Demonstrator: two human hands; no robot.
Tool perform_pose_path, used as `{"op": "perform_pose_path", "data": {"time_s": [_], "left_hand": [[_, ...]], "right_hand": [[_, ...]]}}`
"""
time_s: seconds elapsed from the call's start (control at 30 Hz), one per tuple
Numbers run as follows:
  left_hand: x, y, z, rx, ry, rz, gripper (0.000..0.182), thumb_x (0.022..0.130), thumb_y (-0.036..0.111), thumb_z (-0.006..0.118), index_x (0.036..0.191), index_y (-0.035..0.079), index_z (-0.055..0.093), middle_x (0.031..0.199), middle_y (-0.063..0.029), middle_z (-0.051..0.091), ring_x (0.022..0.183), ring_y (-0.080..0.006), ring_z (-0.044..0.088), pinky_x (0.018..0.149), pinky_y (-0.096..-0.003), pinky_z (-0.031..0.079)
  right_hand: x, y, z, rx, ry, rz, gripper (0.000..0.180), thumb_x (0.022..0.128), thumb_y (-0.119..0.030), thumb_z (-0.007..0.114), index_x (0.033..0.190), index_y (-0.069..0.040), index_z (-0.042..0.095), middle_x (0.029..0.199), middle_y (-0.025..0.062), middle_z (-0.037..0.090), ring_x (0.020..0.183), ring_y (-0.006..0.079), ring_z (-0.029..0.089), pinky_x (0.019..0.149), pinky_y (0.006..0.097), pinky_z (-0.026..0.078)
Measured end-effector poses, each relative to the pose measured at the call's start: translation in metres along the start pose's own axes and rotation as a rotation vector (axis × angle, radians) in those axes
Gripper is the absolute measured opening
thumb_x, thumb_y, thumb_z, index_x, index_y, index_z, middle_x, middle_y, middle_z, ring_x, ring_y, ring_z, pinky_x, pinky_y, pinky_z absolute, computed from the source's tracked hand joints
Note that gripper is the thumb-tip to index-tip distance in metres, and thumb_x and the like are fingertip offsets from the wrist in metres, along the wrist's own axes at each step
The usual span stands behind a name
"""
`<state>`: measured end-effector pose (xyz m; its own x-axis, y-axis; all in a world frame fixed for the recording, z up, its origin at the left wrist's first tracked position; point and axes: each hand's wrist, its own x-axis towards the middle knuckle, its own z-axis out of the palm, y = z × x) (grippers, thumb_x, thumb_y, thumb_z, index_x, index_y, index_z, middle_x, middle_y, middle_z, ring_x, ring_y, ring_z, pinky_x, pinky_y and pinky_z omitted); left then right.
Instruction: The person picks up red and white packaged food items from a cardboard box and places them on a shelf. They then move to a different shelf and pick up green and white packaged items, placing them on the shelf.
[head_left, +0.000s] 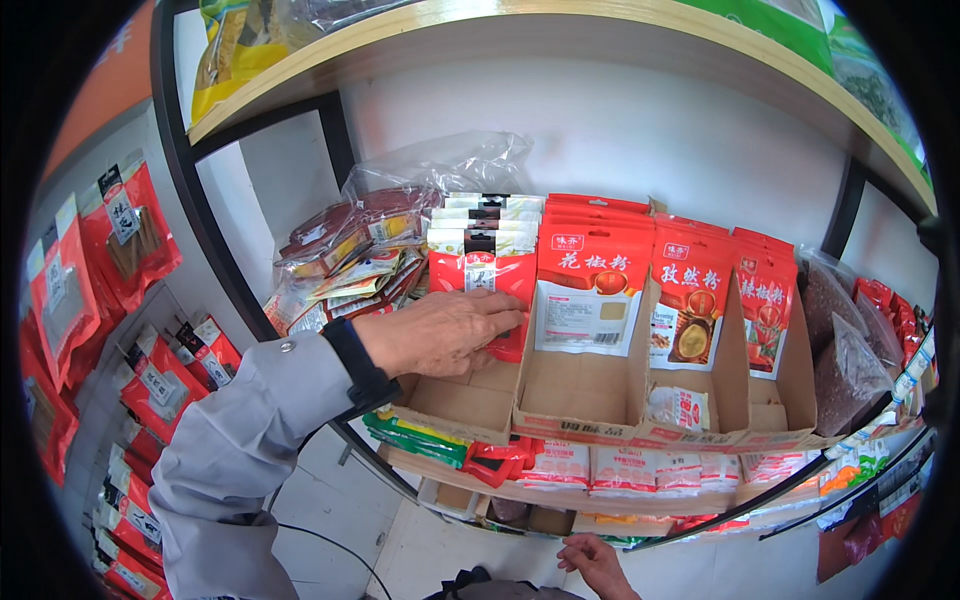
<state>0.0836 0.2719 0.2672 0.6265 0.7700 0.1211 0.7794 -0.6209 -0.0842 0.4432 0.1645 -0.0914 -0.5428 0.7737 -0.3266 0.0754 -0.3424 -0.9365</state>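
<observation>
My left hand (448, 330) lies across the front red seasoning packet (447, 271) in the leftmost open cardboard box (457, 409). Its fingers bend over the packet's face; whether they grip it is hidden. More packets with pale tops stand in a row behind. To the right, red-and-white pouches (589, 296) lean in the neighbouring box (574, 386). Farther right are red pouches with a bowl of powder pictured (686, 307) and narrower red pouches (765, 307). Low in view, my right hand (591, 562) hangs below the shelves, fingers loosely bent, with nothing visible in it.
A clear plastic bag (442, 169) and a heap of loose packets (367, 277) lie left of the boxes. An upper wooden shelf (570, 22) overhangs them. Hanging packets (131, 232) line the left side. Bags of dark spice (844, 367) rest at right. A lower shelf (559, 499) holds packets.
</observation>
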Motion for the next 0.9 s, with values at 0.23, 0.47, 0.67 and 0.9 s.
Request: {"op": "perform_pose_path", "data": {"time_s": [0.23, 0.47, 0.67, 0.9], "left_hand": [[0.014, 0.013, -0.011, -0.123, -0.278, -0.128, 0.048, 0.093, 0.022, 0.067, 0.134, -0.002, 0.056, 0.128, -0.0194, 0.057, 0.121, -0.0387, 0.057, 0.1, -0.0462, 0.05], [-0.004, 0.0, 0.004, -0.076, -0.347, -0.198, 0.039, 0.096, 0.028, 0.064, 0.123, 0.0, 0.064, 0.119, -0.0154, 0.059, 0.118, -0.0348, 0.055, 0.099, -0.0445, 0.048], [-0.013, -0.008, 0.001, -0.095, -0.428, -0.238, 0.05, 0.095, 0.033, 0.064, 0.13, -0.003, 0.059, 0.122, -0.0189, 0.056, 0.119, -0.0357, 0.054, 0.101, -0.0445, 0.045], [-0.008, 0.0, 0.0, -0.191, -0.446, -0.243, 0.063, 0.095, 0.036, 0.064, 0.141, -0.005, 0.05, 0.131, -0.0216, 0.055, 0.126, -0.0384, 0.052, 0.106, -0.0443, 0.044]], "right_hand": [[-0.001, 0.001, -0.005, -0.027, 0.033, 0.054, 0.028, 0.104, -0.016, 0.061, 0.127, 0.0, 0.059, 0.105, 0.0122, 0.074, 0.092, 0.0179, 0.073, 0.081, 0.0303, 0.058], [0.002, 0.006, -0.005, -0.049, 0.0, 0.034, 0.027, 0.104, -0.016, 0.061, 0.127, -0.001, 0.059, 0.104, 0.0119, 0.074, 0.092, 0.0173, 0.073, 0.08, 0.0302, 0.058], [0.005, 0.008, -0.005, -0.072, -0.004, 0.051, 0.026, 0.104, -0.015, 0.061, 0.126, -0.001, 0.06, 0.104, 0.0116, 0.074, 0.091, 0.017, 0.073, 0.078, 0.0295, 0.058], [0.011, 0.014, -0.006, -0.114, -0.026, 0.043, 0.026, 0.104, -0.014, 0.061, 0.126, 0.0, 0.06, 0.105, 0.0117, 0.074, 0.092, 0.0175, 0.073, 0.078, 0.0299, 0.058]]}}
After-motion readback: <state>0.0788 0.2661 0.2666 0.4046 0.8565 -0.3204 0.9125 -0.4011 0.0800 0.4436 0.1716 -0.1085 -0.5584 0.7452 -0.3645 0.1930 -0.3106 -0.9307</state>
